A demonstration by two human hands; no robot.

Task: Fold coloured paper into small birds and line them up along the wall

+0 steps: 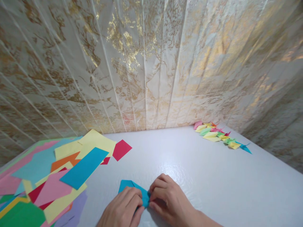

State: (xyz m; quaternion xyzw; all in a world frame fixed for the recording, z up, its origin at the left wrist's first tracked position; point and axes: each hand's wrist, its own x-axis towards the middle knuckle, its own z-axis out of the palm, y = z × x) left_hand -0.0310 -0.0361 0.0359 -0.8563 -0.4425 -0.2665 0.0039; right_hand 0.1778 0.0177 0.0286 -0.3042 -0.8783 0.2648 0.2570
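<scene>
A folded piece of blue paper (126, 184) lies on the white table at the bottom middle, partly covered by my fingers. My left hand (124, 205) presses on its near side, thumb and fingers closed over the paper. At its right end, my right hand (167, 197) pinches the paper between thumb and curled fingers. The two hands are close together, with a bit of blue showing between them. Exactly how the fold runs under the fingers is hidden.
Coloured paper sheets and offcuts (56, 184) spread over the left side, a blue strip (85, 168) on top. A red paper square (122, 150) lies beside them. Several small folded paper figures (213, 135) sit at the back right. A gold-patterned curtain (146, 78) hangs behind the white table (236, 186).
</scene>
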